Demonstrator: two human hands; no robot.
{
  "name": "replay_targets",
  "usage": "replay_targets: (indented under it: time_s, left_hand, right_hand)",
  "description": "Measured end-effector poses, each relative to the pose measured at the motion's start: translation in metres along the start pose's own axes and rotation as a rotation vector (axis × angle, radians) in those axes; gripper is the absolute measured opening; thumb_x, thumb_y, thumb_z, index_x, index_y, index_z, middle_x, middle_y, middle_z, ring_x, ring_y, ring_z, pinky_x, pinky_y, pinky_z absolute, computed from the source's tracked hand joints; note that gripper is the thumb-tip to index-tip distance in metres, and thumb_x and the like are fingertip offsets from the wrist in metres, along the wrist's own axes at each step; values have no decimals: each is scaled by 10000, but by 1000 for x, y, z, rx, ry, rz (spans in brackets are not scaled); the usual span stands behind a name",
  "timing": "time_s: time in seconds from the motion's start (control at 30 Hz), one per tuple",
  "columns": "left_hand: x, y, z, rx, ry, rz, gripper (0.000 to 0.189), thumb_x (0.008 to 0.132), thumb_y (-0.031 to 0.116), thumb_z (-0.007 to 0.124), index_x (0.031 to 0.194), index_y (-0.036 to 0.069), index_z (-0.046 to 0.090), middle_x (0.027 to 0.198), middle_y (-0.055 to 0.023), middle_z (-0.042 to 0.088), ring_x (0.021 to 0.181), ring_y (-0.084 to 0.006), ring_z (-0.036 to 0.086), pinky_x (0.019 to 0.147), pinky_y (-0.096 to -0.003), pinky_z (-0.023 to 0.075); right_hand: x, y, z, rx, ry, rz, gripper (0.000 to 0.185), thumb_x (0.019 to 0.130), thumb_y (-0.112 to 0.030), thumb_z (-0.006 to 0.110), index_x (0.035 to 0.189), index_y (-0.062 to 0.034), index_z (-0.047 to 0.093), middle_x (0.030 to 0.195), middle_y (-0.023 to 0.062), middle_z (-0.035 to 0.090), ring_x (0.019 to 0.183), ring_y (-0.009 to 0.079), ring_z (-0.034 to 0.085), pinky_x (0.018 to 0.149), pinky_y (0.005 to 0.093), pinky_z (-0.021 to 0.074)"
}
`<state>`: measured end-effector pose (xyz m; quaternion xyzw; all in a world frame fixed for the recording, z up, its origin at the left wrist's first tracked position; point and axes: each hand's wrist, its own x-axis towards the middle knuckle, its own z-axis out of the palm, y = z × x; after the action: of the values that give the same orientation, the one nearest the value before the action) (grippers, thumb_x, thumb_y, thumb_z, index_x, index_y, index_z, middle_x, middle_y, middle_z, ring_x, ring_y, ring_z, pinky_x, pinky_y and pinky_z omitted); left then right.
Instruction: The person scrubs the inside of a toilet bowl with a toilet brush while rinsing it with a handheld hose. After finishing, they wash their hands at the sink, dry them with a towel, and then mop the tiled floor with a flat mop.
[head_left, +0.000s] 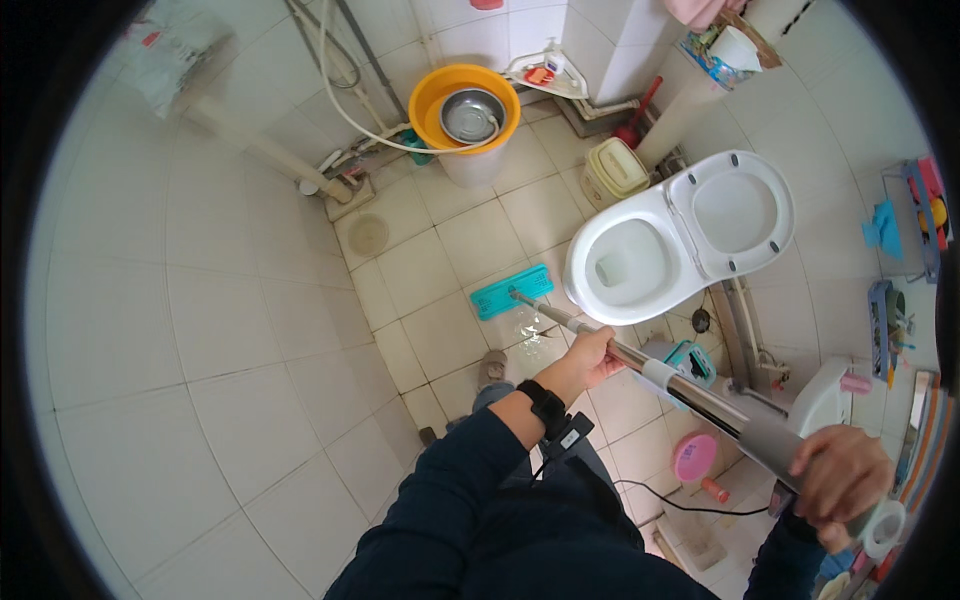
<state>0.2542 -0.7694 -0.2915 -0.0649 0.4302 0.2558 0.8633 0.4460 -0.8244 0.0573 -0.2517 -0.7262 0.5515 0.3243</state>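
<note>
A flat mop with a teal head (513, 291) lies against the wet tiled floor, left of the white toilet (628, 270). Its metal handle (705, 400) slants from the head to the lower right. My left hand (592, 357) is closed around the lower part of the handle, a black band on that wrist. At the grey grip near the handle's upper end, my right hand (844, 476) is closed too, slightly blurred. The toilet's lid and seat are raised. Water glistens on the tiles (536, 337) just below the mop head.
An orange basin (421, 97) holding a metal bowl (469, 116) sits on a bucket by the back wall. A lidded cream bin (600, 180) stands beside the toilet. A teal-rimmed bucket (682, 356), pink basin (695, 456) and washbasin (817, 397) are at right. A black cable (690, 508) crosses below.
</note>
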Motion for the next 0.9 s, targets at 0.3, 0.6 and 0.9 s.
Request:
replay_targets:
  time_s: [0.3, 0.6, 0.9]
  left_hand:
    - [16, 146, -39, 12, 101, 252, 153, 856, 137, 508, 802, 16, 432, 716, -115, 518, 712, -291, 591, 715, -423, 530]
    - [62, 297, -147, 193, 242, 407, 213, 817, 186, 619, 838, 53, 454, 644, -50, 490, 615, -197, 536, 587, -334, 491]
    - [83, 273, -119, 89, 253, 446, 136, 777, 111, 563, 794, 26, 459, 724, -97, 508, 637, -221, 547, 565, -352, 498]
  right_hand:
    - [54, 74, 49, 5, 474, -71, 220, 713, -119, 709, 747, -118, 491, 713, 34, 627, 715, 196, 616, 928, 497, 379]
    - [182, 215, 104, -21, 419, -100, 193, 727, 6, 632, 790, -89, 476, 747, 65, 566, 763, 229, 584, 919, 488, 367]
    - [178, 203, 74, -2, 528, 2, 153, 767, -61, 575, 727, -97, 431, 658, 39, 488, 639, 187, 493, 851, 469, 370]
